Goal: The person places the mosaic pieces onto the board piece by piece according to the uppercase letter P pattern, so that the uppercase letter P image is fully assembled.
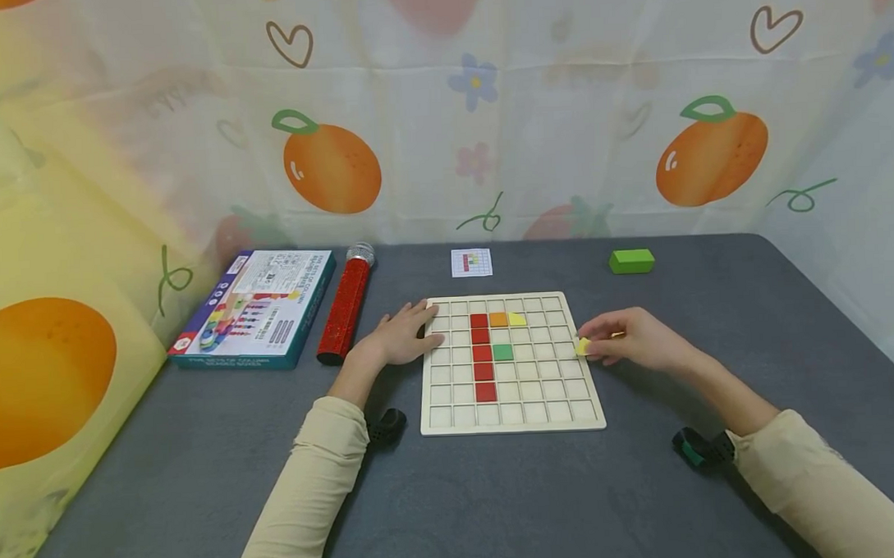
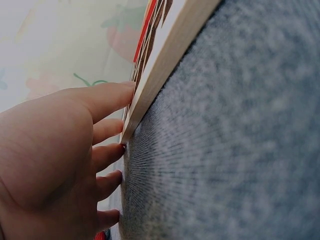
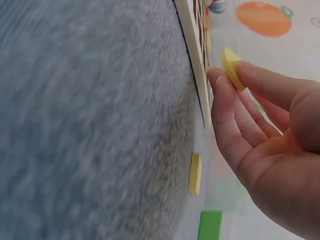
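A pale wooden grid board (image 1: pixel 548 415) lies on the grey table. In it sit a column of several red tiles (image 1: pixel 481 336), an orange tile (image 1: pixel 498 319), a yellow triangular tile (image 1: pixel 517 319) and a green tile (image 1: pixel 503 352). My left hand (image 1: pixel 400 334) rests with spread fingers at the board's left edge, the thumb on its rim. Between thumb and index finger, my right hand (image 1: pixel 634 336) pinches a small yellow tile (image 3: pixel 232 68) beside the board's right edge. Another yellow tile (image 3: pixel 195 174) lies on the table beyond that hand, mostly hidden in the head view.
Behind the board lies a small card (image 1: pixel 472 262) printed with a coloured grid pattern. A green block (image 1: pixel 632 262) stands at the back right. To the left are a red microphone (image 1: pixel 346 307) and a flat game box (image 1: pixel 259 310). A printed curtain (image 1: pixel 537 103) hangs behind the table.
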A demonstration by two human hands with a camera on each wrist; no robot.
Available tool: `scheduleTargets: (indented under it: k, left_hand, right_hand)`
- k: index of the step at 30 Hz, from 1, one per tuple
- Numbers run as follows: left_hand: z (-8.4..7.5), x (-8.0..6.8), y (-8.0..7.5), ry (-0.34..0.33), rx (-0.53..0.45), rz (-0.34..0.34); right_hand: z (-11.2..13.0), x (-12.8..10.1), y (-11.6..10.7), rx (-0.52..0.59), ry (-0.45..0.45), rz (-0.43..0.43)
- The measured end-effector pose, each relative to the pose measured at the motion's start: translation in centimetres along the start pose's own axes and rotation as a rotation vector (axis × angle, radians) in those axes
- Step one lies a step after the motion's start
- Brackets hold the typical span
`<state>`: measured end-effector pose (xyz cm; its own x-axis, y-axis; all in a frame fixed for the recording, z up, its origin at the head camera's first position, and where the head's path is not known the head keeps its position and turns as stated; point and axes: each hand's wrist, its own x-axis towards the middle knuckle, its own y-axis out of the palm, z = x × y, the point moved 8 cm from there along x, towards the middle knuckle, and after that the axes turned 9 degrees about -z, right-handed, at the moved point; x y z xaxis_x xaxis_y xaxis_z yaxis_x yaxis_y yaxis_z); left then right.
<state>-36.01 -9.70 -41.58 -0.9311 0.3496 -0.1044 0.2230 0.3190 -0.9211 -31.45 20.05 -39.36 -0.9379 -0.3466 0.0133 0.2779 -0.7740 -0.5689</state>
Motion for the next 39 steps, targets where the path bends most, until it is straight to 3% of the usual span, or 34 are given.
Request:
scheduleTargets:
  k: [8,20,39]
  left_hand:
    - [0.2,0.0,0.1,-0.014,0.007,0.003]
    - [0.2,0.1,0.1,-0.016,0.008,-0.003]
    - [0.3,0.3,0.1,-0.038,0.025,-0.003]
  right_hand:
    - [1.4,0.9,1.3,0.066,0.040,0.054]
    - [1.7,3.1,2.7,-0.024,0.071,0.093]
    - [2.5,4.7,5.1,0.049,0.141,0.155]
